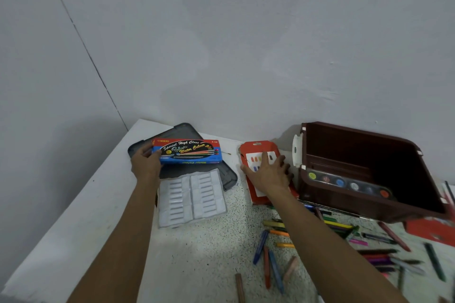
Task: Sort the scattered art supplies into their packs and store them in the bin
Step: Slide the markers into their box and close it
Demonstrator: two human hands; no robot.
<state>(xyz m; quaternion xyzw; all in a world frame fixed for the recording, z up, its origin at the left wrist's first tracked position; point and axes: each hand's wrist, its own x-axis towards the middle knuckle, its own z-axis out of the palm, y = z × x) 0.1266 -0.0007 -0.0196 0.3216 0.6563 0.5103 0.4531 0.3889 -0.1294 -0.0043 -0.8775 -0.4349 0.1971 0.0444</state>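
Corner of a room: plain pale grey walls, a thin dark seam running down the left one. The table is pushed into the corner, with a white edge band and a speckled top.

Left hand grips the left short end of a blue water colour box, fingers curled round it. The box is held just above a dark grey tray at the back of the table. Its long axis runs left to right across the view, about level. The printed face is turned up and reads upright from here; the lettering on the near side panel is upside down.

Right hand lies palm down on a red pack, fingers spread and not clenched, thumb out to the left, index finger stretched over the white window with its colour swatches. The pack lies flat, its long axis running from near to far, hang-hole end toward the wall.

A white plastic insert with two rows of slots lies in front of the grey tray, overlapping its near edge.

A brown bin sits just right of the red pack, against the wall, open side up. A strip of round paint pots rests along its near rim.

Loose crayons are scattered over the speckled top in front of the bin, pointing every way. A second red pack shows at the right edge, partly out of view.
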